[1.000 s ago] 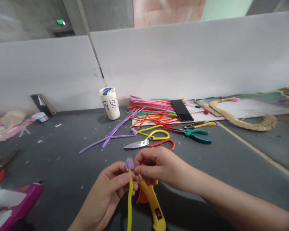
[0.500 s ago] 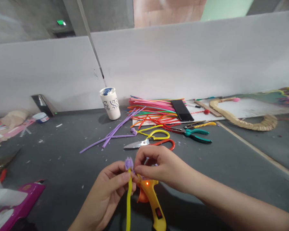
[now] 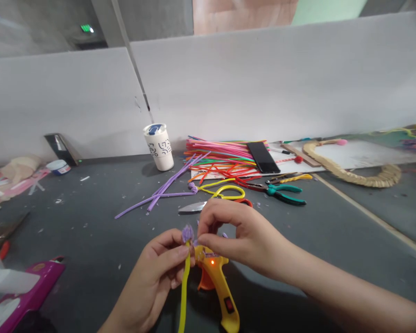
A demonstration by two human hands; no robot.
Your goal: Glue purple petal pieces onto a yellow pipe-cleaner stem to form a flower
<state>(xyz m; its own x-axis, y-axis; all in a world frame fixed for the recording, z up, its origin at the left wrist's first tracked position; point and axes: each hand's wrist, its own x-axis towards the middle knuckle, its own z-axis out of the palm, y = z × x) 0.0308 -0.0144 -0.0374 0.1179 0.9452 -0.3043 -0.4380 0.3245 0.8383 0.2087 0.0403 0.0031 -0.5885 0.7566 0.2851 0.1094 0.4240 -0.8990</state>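
Left hand (image 3: 159,266): grip pinched on yellow stem (image 3: 183,291), long axis running from the wearer up to purple tuft (image 3: 187,233), just above the thumb.
Right hand (image 3: 241,226): just right of tuft; whether fingertips meet or hold anything, cannot tell.
Counter (image 3: 90,254): dark grey, scrap-flecked.
Behind: white partition (image 3: 229,83).

Fuzzy fibre and glossy plastic over a matt grey tabletop (image 3: 97,240)

Looks velvety on the purple flower head (image 3: 187,234) and yellow chenille stem (image 3: 183,293), with the same nap on the bundled pipe cleaners (image 3: 225,150); gleams like smooth plastic on the yellow glue gun (image 3: 222,286); turns to bright metal on the scissors' blade (image 3: 193,207), glassy on the smartphone (image 3: 263,157), satiny on the white tumbler (image 3: 162,149), rough and ridged on the curved beige strip (image 3: 353,177).
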